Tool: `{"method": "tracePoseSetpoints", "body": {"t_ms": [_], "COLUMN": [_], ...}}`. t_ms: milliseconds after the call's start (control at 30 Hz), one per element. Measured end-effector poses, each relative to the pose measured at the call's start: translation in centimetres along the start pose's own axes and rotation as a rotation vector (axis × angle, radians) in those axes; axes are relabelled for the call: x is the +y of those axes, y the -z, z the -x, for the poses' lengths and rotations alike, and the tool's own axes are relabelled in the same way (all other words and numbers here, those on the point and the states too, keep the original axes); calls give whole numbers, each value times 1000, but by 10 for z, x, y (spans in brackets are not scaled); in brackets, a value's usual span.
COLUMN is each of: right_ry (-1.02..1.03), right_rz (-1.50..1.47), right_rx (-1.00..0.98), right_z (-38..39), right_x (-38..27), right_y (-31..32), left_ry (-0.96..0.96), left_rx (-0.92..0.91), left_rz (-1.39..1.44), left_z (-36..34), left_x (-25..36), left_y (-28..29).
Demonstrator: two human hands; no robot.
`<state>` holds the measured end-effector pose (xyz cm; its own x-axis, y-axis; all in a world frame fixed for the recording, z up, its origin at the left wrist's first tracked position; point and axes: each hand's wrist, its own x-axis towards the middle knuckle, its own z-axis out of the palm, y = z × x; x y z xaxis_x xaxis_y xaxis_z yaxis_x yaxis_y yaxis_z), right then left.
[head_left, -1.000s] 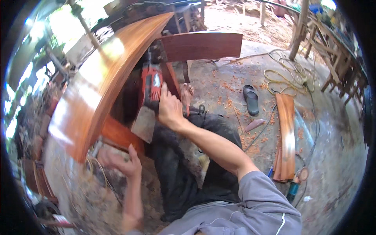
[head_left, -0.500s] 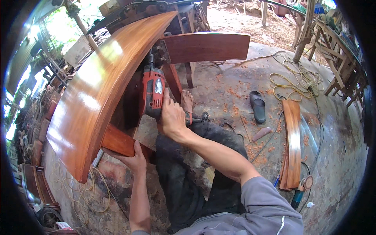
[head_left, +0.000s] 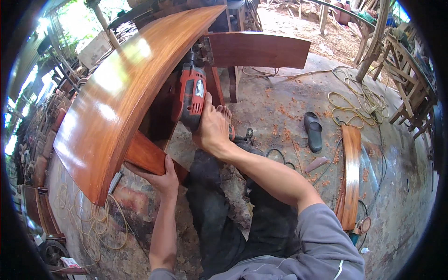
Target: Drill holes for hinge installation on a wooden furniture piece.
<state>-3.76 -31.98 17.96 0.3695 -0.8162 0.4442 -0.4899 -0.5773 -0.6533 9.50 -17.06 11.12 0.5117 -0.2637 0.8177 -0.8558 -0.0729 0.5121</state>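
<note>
One red drill [head_left: 198,91] sits in my right hand [head_left: 213,129], beside the curved wooden panel [head_left: 126,93]; my left hand [head_left: 164,183] grips the short wooden piece [head_left: 145,153]. I'd align the drill straight, bracing that piece.

Daylight reaches me from the open surroundings ahead, blown out white at upper left, and glares off the varnished panel [head_left: 126,102]. Underneath, shadow pools darkly; my right hand [head_left: 214,129] looks fairly sharp (the fisheye, though, curves everything toward its black rim).
</note>
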Motion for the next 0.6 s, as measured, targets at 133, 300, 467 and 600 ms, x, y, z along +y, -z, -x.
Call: {"method": "tracePoseSetpoints", "body": {"t_ms": [133, 300, 467, 600], "right_ry": [-10, 9, 3, -45], "right_rz": [-6, -51, -87, -30], "right_rx": [-10, -49, -18, -20], "right_z": [-12, -21, -24, -25], "right_x": [2, 7, -1, -6], "right_y": [-7, -9, -23, -39], "left_ry": [-43, -11, -25, -69], "left_rx": [14, -1, 8, 30], "left_rz": [-34, 31, -11, 16], "left_z": [-4, -16, -18, -21], "left_x": [-8, -19, -30, -35], "left_y": [-11, -18, -18, -21]}}
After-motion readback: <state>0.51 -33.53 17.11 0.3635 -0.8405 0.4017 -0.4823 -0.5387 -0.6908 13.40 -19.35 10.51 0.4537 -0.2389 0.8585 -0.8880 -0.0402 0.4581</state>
